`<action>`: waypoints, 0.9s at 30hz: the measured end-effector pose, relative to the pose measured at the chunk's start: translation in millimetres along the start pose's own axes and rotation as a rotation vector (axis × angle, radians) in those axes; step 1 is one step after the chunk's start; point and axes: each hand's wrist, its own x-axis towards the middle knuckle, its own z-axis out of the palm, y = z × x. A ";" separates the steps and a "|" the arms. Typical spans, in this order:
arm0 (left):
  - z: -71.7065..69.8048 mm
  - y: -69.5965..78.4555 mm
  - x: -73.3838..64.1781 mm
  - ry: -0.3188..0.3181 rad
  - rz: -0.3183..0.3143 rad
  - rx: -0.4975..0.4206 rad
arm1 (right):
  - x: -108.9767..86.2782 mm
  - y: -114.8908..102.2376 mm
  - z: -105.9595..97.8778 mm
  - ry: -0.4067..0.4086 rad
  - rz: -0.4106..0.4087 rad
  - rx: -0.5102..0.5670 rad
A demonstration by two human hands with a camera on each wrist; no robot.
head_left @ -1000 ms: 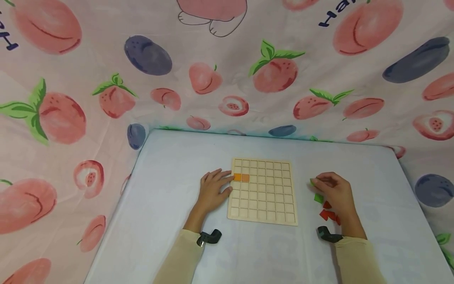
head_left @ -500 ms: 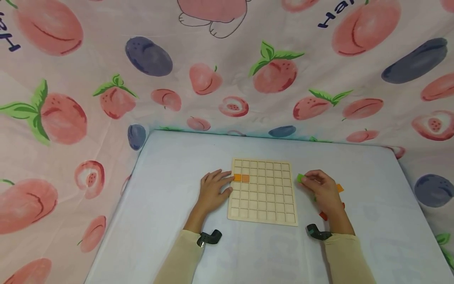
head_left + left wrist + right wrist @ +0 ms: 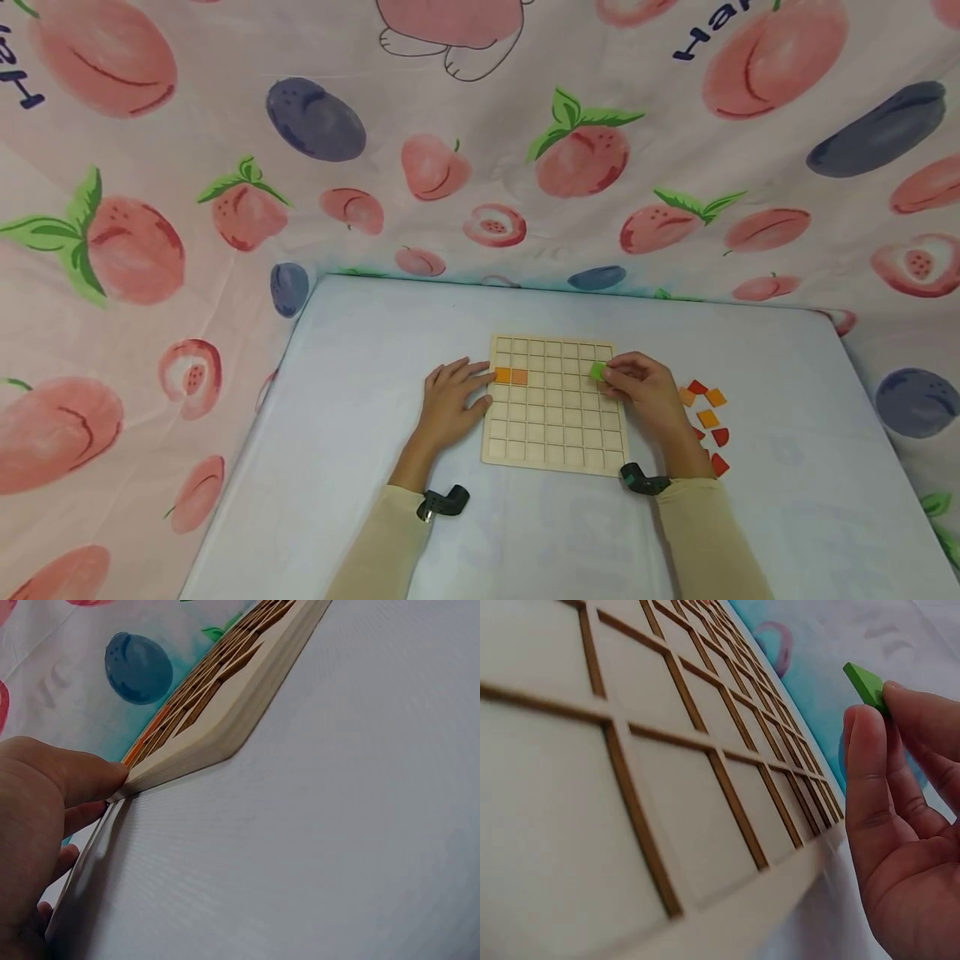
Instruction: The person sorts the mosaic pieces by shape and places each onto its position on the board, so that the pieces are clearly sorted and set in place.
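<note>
A pale wooden grid board (image 3: 555,433) lies on the table, with an orange tile (image 3: 502,376) and a lighter orange tile (image 3: 519,377) side by side in its cells at the left. My left hand (image 3: 450,404) rests at the board's left edge, fingers spread; in the left wrist view the thumb (image 3: 94,776) touches the board's rim. Between thumb and fingertips my right hand (image 3: 648,392) pinches a green square tile (image 3: 597,372) over the board's right side. The right wrist view shows that green tile (image 3: 866,686) tilted, held above the grid.
Loose tiles lie to the right of the board, partly behind the right forearm: several red pieces (image 3: 720,437), orange squares (image 3: 708,418) and a light orange one (image 3: 686,397). A fruit-print cloth (image 3: 450,108) hangs behind the white table (image 3: 390,325).
My right hand has carried the green tile left from the loose pieces to over the board's right columns, uncovering more red and orange tiles. The left hand has stayed in place.
</note>
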 end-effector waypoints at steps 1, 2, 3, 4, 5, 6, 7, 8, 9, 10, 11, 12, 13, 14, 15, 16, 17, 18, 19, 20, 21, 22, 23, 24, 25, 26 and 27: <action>0.1 0.2 0.0 0.000 0.000 -0.001 | 0.5 -0.5 2.6 -0.004 0.003 0.012; 0.1 0.4 0.1 -0.001 -0.001 -0.002 | 0.9 -1.2 5.2 -0.015 0.003 0.013; 0.2 0.5 0.2 -0.001 -0.002 -0.002 | 1.4 -1.7 7.9 -0.018 0.005 0.027; 0.4 0.5 0.3 -0.002 -0.003 -0.001 | 1.9 -2.3 10.4 -0.028 0.005 0.032; 0.6 0.5 0.3 -0.003 -0.005 0.002 | 2.6 -2.7 13.2 -0.031 0.005 0.041; 0.8 0.4 0.4 -0.003 -0.005 0.004 | 3.3 -3.2 15.7 -0.045 0.005 0.042; 1.0 0.2 0.4 -0.004 -0.006 0.006 | 4.1 -3.6 18.5 -0.051 0.007 0.046; 1.1 0.0 0.5 -0.006 -0.008 0.008 | 5.0 -3.7 20.9 -0.067 0.004 0.046; 1.2 -0.3 0.6 -0.008 -0.009 0.011 | 6.1 -3.6 23.3 -0.074 0.007 0.053; 1.3 -0.6 0.6 -0.009 -0.011 0.013 | 7.0 -3.5 25.6 -0.087 0.006 0.051; 1.4 -0.9 0.7 -0.009 -0.011 0.015 | 8.0 -3.2 27.7 -0.093 0.007 0.048; 1.3 -1.1 0.7 -0.010 -0.012 0.015 | 8.8 -3.2 29.7 -0.103 0.007 0.033; 1.2 -1.1 0.8 -0.010 -0.014 0.015 | 9.4 -3.2 31.6 -0.102 0.008 0.014; 1.2 -1.2 0.8 -0.010 -0.014 0.016 | 10.1 -3.0 33.5 -0.103 0.008 -0.002; 1.4 -1.3 0.9 -0.010 -0.014 0.016 | 10.8 -3.0 35.4 -0.097 0.009 -0.017; 1.6 -1.4 0.9 -0.011 -0.014 0.014 | 11.2 -3.1 37.1 -0.095 0.009 -0.033; 1.7 -1.4 1.0 -0.012 -0.013 0.014 | 11.7 -3.2 38.7 -0.094 0.007 -0.044; 1.8 -1.4 1.0 -0.012 -0.012 0.013 | 12.1 -3.4 40.4 -0.096 0.004 -0.052; 2.1 -1.5 1.1 -0.011 -0.011 0.014 | 12.5 -3.3 42.1 -0.099 0.000 -0.051; 2.4 -1.7 1.1 -0.010 -0.010 0.014 | 13.1 -3.0 43.9 -0.106 -0.009 -0.046; 2.4 -1.8 1.1 -0.009 -0.009 0.013 | 13.6 -3.1 45.6 -0.113 -0.014 -0.043; 2.3 -1.8 1.0 -0.007 -0.008 0.013 | 14.0 -3.1 47.4 -0.123 -0.021 -0.044; 2.4 -1.9 1.0 -0.005 -0.007 0.014 | 14.6 -3.1 49.3 -0.129 -0.027 -0.048; 2.3 -2.0 0.8 -0.001 -0.006 0.015 | 15.1 -3.1 51.6 -0.128 -0.025 -0.056; 2.3 -2.0 0.6 0.000 -0.005 0.016 | 15.6 -3.5 54.0 -0.125 -0.023 -0.061; 2.2 -1.9 0.4 0.002 -0.004 0.016 | 16.2 -4.0 56.5 -0.121 -0.020 -0.067; 2.0 -1.8 0.3 0.005 -0.003 0.016 | 16.8 -4.4 59.0 -0.118 -0.020 -0.077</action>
